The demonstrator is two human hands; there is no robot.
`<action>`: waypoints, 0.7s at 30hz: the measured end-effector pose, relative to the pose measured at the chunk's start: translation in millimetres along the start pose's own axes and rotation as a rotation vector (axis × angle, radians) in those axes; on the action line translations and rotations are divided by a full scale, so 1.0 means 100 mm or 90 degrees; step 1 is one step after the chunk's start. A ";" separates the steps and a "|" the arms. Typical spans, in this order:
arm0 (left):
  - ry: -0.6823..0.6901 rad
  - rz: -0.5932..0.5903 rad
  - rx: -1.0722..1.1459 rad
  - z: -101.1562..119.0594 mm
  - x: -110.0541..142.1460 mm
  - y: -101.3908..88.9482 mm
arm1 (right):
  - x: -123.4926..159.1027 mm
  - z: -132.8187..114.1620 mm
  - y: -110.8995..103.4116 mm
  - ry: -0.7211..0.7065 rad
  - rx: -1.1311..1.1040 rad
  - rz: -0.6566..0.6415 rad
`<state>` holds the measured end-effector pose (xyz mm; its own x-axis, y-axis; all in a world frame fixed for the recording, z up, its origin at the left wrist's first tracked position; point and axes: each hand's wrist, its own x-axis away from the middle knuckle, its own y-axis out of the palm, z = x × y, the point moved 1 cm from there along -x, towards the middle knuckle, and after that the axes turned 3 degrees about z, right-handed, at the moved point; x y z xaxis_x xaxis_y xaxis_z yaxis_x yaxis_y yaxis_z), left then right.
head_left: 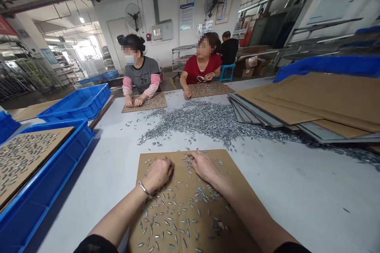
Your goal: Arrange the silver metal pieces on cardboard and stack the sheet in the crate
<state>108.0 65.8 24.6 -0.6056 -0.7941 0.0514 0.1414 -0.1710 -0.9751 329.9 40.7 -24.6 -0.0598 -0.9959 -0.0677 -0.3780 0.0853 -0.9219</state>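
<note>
A sheet of brown cardboard (178, 221) lies on the table in front of me, scattered with small, shiny, spindle-shaped metal pieces (187, 232). Over its far left part, my left hand (159, 173) is closed with curled fingers; whatever the fingertips hold is hidden. A metal bracelet (144, 189) circles that wrist. At the far edge of the sheet, my right hand (203, 166) reaches leftward, its thumb and forefinger slightly apart beside several metal pieces. A denser cluster of pieces (203, 194) lies near my right wrist.
Beyond the sheet spreads a big heap of metal pieces (202, 120). Stacked cardboard sheets (326, 99) stand at right. Blue trays (74, 102) line the left, the nearest holding a piece-covered sheet (26, 158). Two co-workers (141, 73) sit opposite, hands at their own sheets.
</note>
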 end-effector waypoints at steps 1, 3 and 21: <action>-0.002 0.002 0.001 0.00 -0.02 0.00 | -0.02 0.01 0.01 -0.007 -0.031 0.029; -0.003 0.003 0.004 -0.01 -0.05 -0.01 | -0.04 0.07 0.02 -0.003 -0.069 0.062; -0.075 -0.105 -0.031 -0.09 -0.57 0.00 | -0.08 0.03 0.06 -0.070 0.003 -0.081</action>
<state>135.8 116.6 19.9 -0.5208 -0.8211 0.2336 0.0084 -0.2785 -0.9604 331.1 49.0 -31.2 0.0899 -0.9959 0.0091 -0.3719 -0.0420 -0.9273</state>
